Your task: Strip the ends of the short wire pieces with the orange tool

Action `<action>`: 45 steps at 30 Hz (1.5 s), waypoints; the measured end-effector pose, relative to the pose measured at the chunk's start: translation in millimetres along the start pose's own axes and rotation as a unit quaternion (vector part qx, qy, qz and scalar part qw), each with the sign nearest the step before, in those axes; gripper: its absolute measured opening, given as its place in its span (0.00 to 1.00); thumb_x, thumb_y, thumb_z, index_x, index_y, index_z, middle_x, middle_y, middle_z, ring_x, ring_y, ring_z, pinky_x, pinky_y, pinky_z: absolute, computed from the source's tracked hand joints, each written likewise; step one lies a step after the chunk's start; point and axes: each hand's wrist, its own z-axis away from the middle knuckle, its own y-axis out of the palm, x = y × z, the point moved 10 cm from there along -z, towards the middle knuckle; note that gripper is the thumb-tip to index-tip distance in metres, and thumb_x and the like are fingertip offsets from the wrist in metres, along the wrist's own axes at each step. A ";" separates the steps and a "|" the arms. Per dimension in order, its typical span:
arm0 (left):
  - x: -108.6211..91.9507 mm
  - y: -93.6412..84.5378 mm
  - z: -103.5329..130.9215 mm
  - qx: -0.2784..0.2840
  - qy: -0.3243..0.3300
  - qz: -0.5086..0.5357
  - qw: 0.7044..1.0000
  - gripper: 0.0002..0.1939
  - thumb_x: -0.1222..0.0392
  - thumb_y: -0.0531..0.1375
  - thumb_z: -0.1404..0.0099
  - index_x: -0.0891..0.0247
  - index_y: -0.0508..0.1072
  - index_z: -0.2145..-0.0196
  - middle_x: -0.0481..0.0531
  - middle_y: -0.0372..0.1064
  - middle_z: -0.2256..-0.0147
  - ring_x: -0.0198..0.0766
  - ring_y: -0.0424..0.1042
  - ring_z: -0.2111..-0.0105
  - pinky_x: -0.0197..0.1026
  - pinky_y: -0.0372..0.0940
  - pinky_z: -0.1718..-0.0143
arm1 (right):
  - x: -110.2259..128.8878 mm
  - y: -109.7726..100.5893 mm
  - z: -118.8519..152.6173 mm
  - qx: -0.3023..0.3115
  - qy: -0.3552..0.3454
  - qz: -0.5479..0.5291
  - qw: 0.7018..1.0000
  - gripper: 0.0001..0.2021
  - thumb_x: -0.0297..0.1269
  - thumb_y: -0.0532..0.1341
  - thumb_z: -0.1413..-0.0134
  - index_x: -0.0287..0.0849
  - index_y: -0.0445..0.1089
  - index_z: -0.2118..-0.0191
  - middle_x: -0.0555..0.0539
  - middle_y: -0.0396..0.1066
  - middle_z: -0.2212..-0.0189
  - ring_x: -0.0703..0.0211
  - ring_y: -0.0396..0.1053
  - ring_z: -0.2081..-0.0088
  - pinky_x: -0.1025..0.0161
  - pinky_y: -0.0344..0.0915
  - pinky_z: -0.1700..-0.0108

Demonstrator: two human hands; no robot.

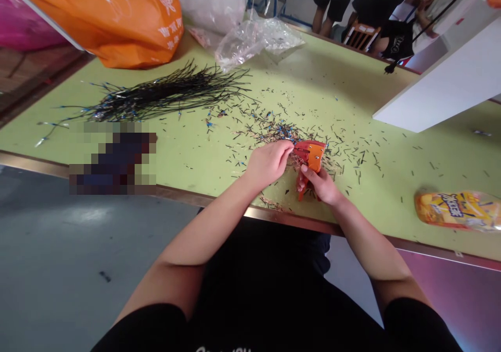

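We work at the green bench (352, 96), wide enough to keep stock and scrap apart. The orange bag (117, 18) and clear plastic (250, 38) sit at the far edge, out of reach. The bundle of black wires (164, 93) lies to our left, handy. Cut bits (274, 130) litter the middle. Our right hand (323, 185) is wrapped round the orange tool (311, 159), while our left hand (270, 161) pinches something at its mouth, too small to tell.

Light: bright, even, diffuse.
Shadows: soft, faint.
Edges: wide-angle bending.
Blur: pixelated block on the table edge (47, 164) at left.
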 end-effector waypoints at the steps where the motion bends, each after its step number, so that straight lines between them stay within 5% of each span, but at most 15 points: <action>1: 0.0 1.1 -0.1 0.004 -0.001 -0.004 1.000 0.17 0.55 0.46 0.21 0.61 0.74 0.53 0.55 0.80 0.59 0.41 0.79 0.61 0.40 0.67 0.63 | -1.0 -0.3 -0.3 -0.007 -0.001 -0.004 1.000 0.28 0.65 0.65 0.43 0.43 0.69 0.76 0.51 0.68 0.81 0.60 0.69 0.77 0.62 0.66 0.72; 12: -0.8 7.6 -0.1 0.035 0.008 -0.071 0.997 0.13 0.68 0.48 0.31 0.59 0.71 0.60 0.52 0.73 0.71 0.43 0.71 0.70 0.42 0.53 0.73 | -6.8 2.4 -2.1 -0.048 -0.010 -0.037 0.998 0.29 0.66 0.65 0.45 0.45 0.64 0.78 0.55 0.61 0.85 0.62 0.63 0.82 0.62 0.62 0.76; 22: 0.5 7.4 1.8 0.006 -0.007 -0.044 0.999 0.13 0.68 0.49 0.29 0.59 0.72 0.59 0.52 0.75 0.69 0.42 0.73 0.69 0.41 0.57 0.71 | -5.7 5.3 2.1 -0.087 0.003 -0.111 0.990 0.31 0.66 0.70 0.51 0.45 0.60 0.79 0.58 0.53 0.86 0.67 0.53 0.85 0.65 0.57 0.81; 27: 1.5 2.5 1.0 -0.019 -0.001 -0.027 0.999 0.15 0.67 0.47 0.28 0.59 0.74 0.58 0.52 0.78 0.66 0.42 0.76 0.65 0.41 0.63 0.67 | -3.2 16.6 0.9 -0.032 0.002 -0.132 0.991 0.29 0.66 0.68 0.49 0.44 0.65 0.76 0.56 0.57 0.85 0.65 0.57 0.83 0.63 0.63 0.78; 30: 22.5 -12.4 1.2 -0.080 -0.048 0.006 0.996 0.17 0.62 0.46 0.24 0.60 0.74 0.57 0.53 0.78 0.65 0.41 0.75 0.66 0.42 0.66 0.65 | 8.5 12.7 3.1 -0.024 -0.030 -0.151 0.988 0.27 0.65 0.68 0.47 0.45 0.65 0.75 0.55 0.59 0.84 0.63 0.60 0.82 0.61 0.67 0.75; 33: 59.2 -30.4 6.6 -0.160 -0.157 0.021 0.974 0.19 0.56 0.44 0.21 0.60 0.74 0.55 0.52 0.76 0.69 0.40 0.72 0.72 0.42 0.65 0.67 | 27.3 -14.1 7.3 -0.090 -0.103 -0.206 0.969 0.25 0.63 0.68 0.46 0.46 0.64 0.74 0.56 0.57 0.82 0.62 0.60 0.80 0.60 0.69 0.73; 35: 64.2 -28.0 4.7 -0.147 -0.169 0.018 0.974 0.18 0.54 0.46 0.20 0.61 0.74 0.55 0.52 0.76 0.68 0.39 0.71 0.72 0.42 0.64 0.67 | 33.4 -28.8 9.2 -0.121 -0.132 -0.223 0.958 0.23 0.61 0.67 0.45 0.47 0.66 0.72 0.54 0.59 0.80 0.61 0.63 0.77 0.59 0.72 0.69; 39: 29.7 -10.2 -2.7 -0.076 -0.086 0.009 0.993 0.19 0.53 0.48 0.21 0.61 0.76 0.55 0.55 0.80 0.63 0.40 0.76 0.65 0.41 0.66 0.63 | 27.2 -22.6 5.4 -0.081 -0.121 -0.184 0.972 0.23 0.64 0.67 0.47 0.47 0.71 0.66 0.50 0.68 0.73 0.55 0.70 0.70 0.55 0.74 0.63; 45: -12.6 -10.0 4.3 -0.100 0.027 -0.018 0.994 0.16 0.57 0.51 0.22 0.62 0.78 0.57 0.56 0.82 0.62 0.40 0.79 0.63 0.41 0.68 0.62 | 8.9 -0.7 2.2 -0.067 -0.075 -0.120 0.988 0.29 0.71 0.65 0.50 0.48 0.72 0.61 0.45 0.76 0.66 0.47 0.76 0.59 0.52 0.75 0.61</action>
